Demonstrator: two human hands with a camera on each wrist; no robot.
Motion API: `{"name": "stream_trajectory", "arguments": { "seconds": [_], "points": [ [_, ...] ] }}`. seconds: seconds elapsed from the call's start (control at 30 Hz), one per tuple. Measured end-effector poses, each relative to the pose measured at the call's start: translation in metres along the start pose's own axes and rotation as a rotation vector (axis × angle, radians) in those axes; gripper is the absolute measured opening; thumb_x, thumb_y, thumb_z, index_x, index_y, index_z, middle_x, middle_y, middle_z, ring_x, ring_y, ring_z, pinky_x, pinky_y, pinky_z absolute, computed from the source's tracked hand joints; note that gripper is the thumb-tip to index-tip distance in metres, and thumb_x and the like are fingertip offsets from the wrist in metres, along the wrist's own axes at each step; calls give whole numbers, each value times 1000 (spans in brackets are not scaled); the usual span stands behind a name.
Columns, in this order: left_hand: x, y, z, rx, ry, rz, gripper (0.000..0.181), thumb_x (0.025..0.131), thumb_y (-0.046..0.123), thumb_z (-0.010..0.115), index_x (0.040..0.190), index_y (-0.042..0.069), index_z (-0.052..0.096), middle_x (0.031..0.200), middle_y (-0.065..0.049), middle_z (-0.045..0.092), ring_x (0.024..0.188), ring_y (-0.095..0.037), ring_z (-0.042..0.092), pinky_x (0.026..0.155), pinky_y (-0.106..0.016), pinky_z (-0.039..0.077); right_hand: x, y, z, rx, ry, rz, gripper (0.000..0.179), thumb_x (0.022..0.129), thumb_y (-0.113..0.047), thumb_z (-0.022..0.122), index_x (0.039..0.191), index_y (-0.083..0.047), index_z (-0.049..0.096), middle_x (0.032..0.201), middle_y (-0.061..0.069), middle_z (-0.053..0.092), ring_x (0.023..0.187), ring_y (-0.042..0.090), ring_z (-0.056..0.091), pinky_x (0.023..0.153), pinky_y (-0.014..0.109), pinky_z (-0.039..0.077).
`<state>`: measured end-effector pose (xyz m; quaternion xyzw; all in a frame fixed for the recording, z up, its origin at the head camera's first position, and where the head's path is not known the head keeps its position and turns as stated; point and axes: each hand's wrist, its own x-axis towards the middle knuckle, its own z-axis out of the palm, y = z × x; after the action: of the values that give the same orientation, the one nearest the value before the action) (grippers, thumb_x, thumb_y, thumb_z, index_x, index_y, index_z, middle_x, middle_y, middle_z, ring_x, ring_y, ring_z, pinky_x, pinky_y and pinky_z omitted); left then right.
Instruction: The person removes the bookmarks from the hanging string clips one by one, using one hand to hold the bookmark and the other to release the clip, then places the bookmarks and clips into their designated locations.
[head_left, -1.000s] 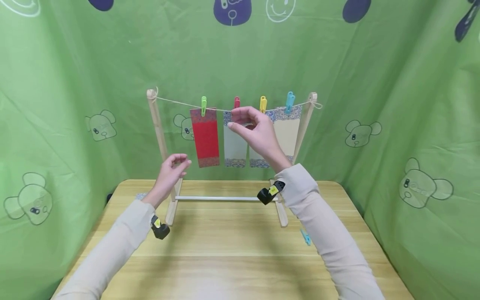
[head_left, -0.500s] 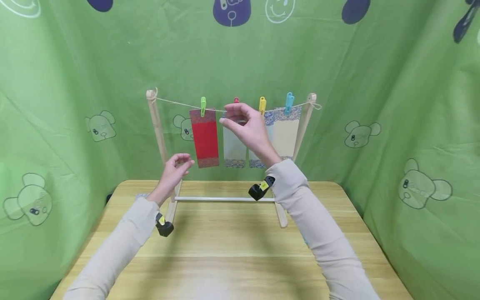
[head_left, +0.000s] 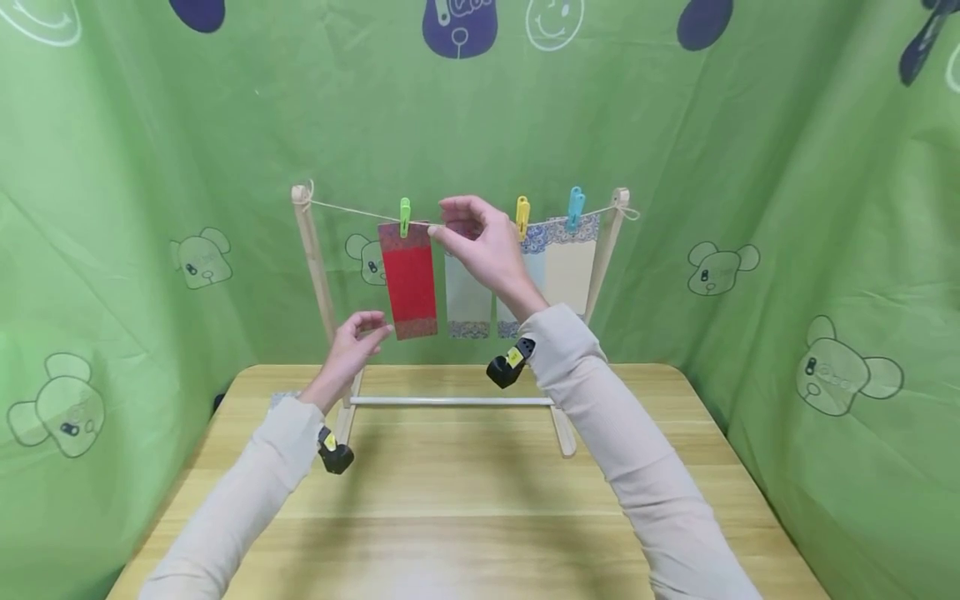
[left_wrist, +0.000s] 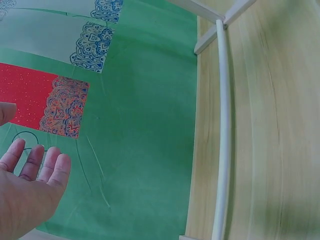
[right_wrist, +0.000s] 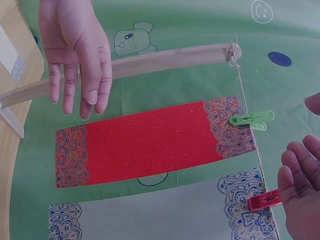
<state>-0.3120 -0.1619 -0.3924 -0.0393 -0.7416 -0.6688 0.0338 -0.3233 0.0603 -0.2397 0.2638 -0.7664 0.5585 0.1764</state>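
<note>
A red paper strip with patterned ends [head_left: 410, 283] hangs from the string [head_left: 352, 207], held by a green clothespin [head_left: 405, 218]. My right hand [head_left: 491, 254] is raised at the string just right of it, thumb and fingers apart and holding nothing. That hand covers a red clothespin [right_wrist: 264, 200] in the head view; this clothespin holds a pale strip with blue-patterned ends [right_wrist: 150, 212]. Beside the red strip's lower left edge, my left hand [head_left: 348, 346] has its fingers loosely bent, nothing between them. Farther right hang a yellow clothespin [head_left: 522, 218] and a blue clothespin [head_left: 575, 210].
The string is tied between two wooden posts [head_left: 311, 258], joined low down by a white rod [head_left: 450, 402]. A cream strip [head_left: 567, 279] hangs beside the right post. Another patterned paper [right_wrist: 9, 52] lies on the table behind the left post. Green curtain surrounds the wooden table [head_left: 465, 492].
My right hand has moved left along the string towards the green clothespin. My left hand has shifted slightly right towards the red strip. My right sleeve now hides a loose blue clothespin on the table.
</note>
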Motion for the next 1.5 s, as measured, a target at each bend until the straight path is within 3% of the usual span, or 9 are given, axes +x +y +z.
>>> {"name": "stream_trajectory", "arguments": {
  "seconds": [0.43,0.7,1.07,1.5],
  "points": [
    [8,-8,7,-46,10,-20,44,96,9,60,135,-2,44,135,-18,48,120,-29,47,101,-38,45,12,-6,9,-66,-47,24,44,87,-25,74,125,-11,60,118,4,64,107,15,60,89,22,49],
    [11,-12,12,-64,13,-24,44,96,11,60,135,-1,45,136,-16,48,120,-28,48,100,-38,45,18,-9,13,-116,-63,21,47,87,-25,73,129,-10,57,123,4,61,114,14,55,97,26,46],
    [11,-15,19,-118,14,-45,42,95,8,61,134,0,46,131,-16,51,117,-27,50,100,-39,44,24,-10,16,-148,-88,10,50,89,-24,71,133,-9,54,127,3,59,115,11,53,96,16,42],
    [10,-23,25,-131,21,-55,41,94,9,62,131,0,49,123,-13,55,112,-25,52,96,-36,46,32,-8,24,-198,-111,-8,51,88,-22,71,134,-5,53,127,7,59,118,18,53,99,22,43]
  ]
}}
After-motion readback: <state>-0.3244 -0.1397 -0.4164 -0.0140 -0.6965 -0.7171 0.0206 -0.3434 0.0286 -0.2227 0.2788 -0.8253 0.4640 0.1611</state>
